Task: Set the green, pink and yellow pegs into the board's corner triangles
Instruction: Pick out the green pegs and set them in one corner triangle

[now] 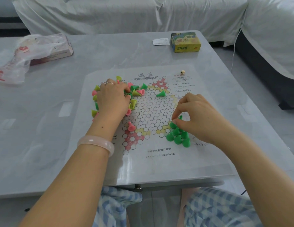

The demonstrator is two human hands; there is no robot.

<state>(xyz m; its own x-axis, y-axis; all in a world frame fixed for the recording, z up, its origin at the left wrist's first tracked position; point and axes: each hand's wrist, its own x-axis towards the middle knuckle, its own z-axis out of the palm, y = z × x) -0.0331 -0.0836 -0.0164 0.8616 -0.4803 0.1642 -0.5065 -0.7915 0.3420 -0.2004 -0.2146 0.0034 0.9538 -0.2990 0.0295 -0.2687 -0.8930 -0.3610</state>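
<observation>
Green peg in hand: upright, tip up, pinched between the right hand's thumb and fingertips, just above the far edge of the standing green cluster.
Green cluster: pegs standing close together in the near right corner triangle of the board; the pinched peg's likely place is straight down at the cluster's far side, so the right hand is the nearer one by far.
In the way: the standing neighbours touch or nearly touch; a tilted descent could knock them, I judge.
Pink peg: alone on its side near the near left triangle, well apart from the right hand.
Left hand: fingers curled down into the loose pile of green, pink and yellow pegs at the board's left; it seems to pinch a green one, though I cannot tell for sure.
Stray green peg: lying on its side mid-board.
Far things: a die, a yellow box, a plastic bag.
</observation>
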